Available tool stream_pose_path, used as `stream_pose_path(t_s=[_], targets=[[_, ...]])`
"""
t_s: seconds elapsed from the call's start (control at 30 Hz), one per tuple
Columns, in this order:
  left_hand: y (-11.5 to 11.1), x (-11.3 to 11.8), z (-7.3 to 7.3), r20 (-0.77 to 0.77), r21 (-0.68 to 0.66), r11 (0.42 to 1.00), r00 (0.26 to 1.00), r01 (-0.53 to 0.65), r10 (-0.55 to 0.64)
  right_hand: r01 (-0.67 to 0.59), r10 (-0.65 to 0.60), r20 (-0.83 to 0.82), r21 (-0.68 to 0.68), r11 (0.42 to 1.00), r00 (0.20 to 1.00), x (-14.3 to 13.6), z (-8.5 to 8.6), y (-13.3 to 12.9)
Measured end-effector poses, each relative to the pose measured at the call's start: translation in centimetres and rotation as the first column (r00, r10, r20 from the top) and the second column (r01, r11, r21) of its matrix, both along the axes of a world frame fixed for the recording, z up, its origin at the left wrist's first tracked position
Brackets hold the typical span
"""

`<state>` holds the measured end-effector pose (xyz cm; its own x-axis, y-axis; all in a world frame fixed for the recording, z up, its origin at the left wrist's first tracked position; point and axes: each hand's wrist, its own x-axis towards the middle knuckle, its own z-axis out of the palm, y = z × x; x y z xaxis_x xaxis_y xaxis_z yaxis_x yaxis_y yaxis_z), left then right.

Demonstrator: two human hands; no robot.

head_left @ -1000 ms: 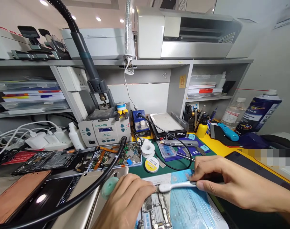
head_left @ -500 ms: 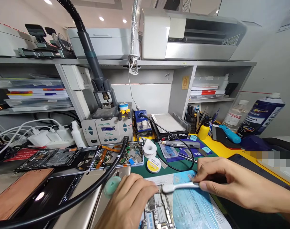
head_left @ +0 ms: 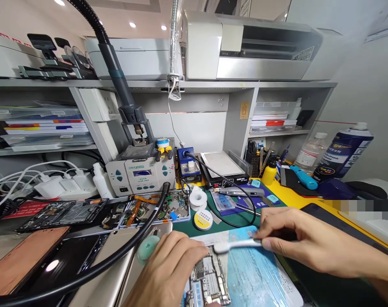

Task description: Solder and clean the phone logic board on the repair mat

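My right hand point(head_left: 296, 243) pinches the handle of a white toothbrush point(head_left: 238, 244). The brush head touches the top end of a phone circuit board point(head_left: 209, 277), or lies just over it; its bristles cannot be made out. My left hand point(head_left: 171, 268) grips the board along its left side, fingers bent at the top and a bit of thumb showing at the bottom edge. Under the board lies a light-blue and white printed sheet or pad point(head_left: 254, 273). A green round spool or lid point(head_left: 148, 249) is partly tucked behind my left hand.
A black hose point(head_left: 117, 260) curves across phones at left. Behind stand a hot-air station point(head_left: 142, 177), a tray of boards point(head_left: 177, 204), a white spool point(head_left: 198, 198), a yellow-and-white round tin point(head_left: 203, 219) and a heating plate point(head_left: 224, 164). Bottles and a spray can point(head_left: 343, 149) stand right.
The whole view has shifted slightly. The toothbrush stays at the board's top end, a little blurred by motion, and a bit of thumb now shows at the board's lower edge.
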<state>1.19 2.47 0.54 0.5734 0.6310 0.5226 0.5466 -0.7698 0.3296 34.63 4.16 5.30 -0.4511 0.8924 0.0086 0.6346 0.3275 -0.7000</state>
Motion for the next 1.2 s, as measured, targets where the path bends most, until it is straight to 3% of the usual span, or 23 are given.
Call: stream_pose_path(t_s=[0.17, 0.3, 0.43, 0.53, 0.67, 0.8, 0.93, 1.07, 1.2], targets=[[-0.2, 0.1, 0.2, 0.036, -0.002, 1.0, 0.999, -0.013, 0.013, -0.089, 0.089, -0.008, -0.061, 0.994, 0.996, 0.0, -0.1, 0.0], [-0.3, 0.1, 0.8, 0.035, 0.014, 1.0, 0.999, -0.027, 0.027, -0.004, 0.004, -0.005, 0.017, 1.0, 1.0, 0.0, -0.1, 0.0], [-0.2, 0.1, 1.0, 0.005, 0.028, 0.999, 1.0, -0.028, 0.028, -0.096, 0.095, -0.018, -0.051, 0.994, 0.995, 0.1, -0.1, 0.1], [-0.2, 0.1, 1.0, 0.009, 0.02, 1.0, 1.0, -0.022, 0.022, -0.012, 0.012, 0.001, 0.001, 1.0, 1.0, 0.1, -0.1, 0.2], [-0.2, -0.1, 0.6, 0.036, 0.019, 1.0, 0.999, -0.008, 0.008, -0.07, 0.07, -0.01, -0.039, 0.997, 0.998, 0.1, -0.2, 0.2], [-0.2, -0.2, 0.4, 0.033, -0.005, 1.0, 0.999, 0.004, -0.004, 0.012, -0.012, 0.006, -0.003, 1.0, 1.0, 0.1, -0.2, 0.1], [0.0, -0.2, 0.5, 0.032, -0.013, 1.0, 0.999, -0.004, 0.004, -0.066, 0.066, 0.004, -0.048, 0.997, 0.998, -0.1, -0.1, 0.2], [-0.1, 0.1, 0.5, 0.044, -0.006, 1.0, 0.999, -0.007, 0.007, 0.0, 0.0, 0.003, 0.008, 1.0, 1.0, -0.3, 0.1, 0.1], [-0.2, 0.2, 0.5, 0.05, 0.015, 1.0, 0.998, -0.023, 0.022, -0.074, 0.074, -0.016, -0.035, 0.997, 0.997, -0.3, 0.1, -0.1]])
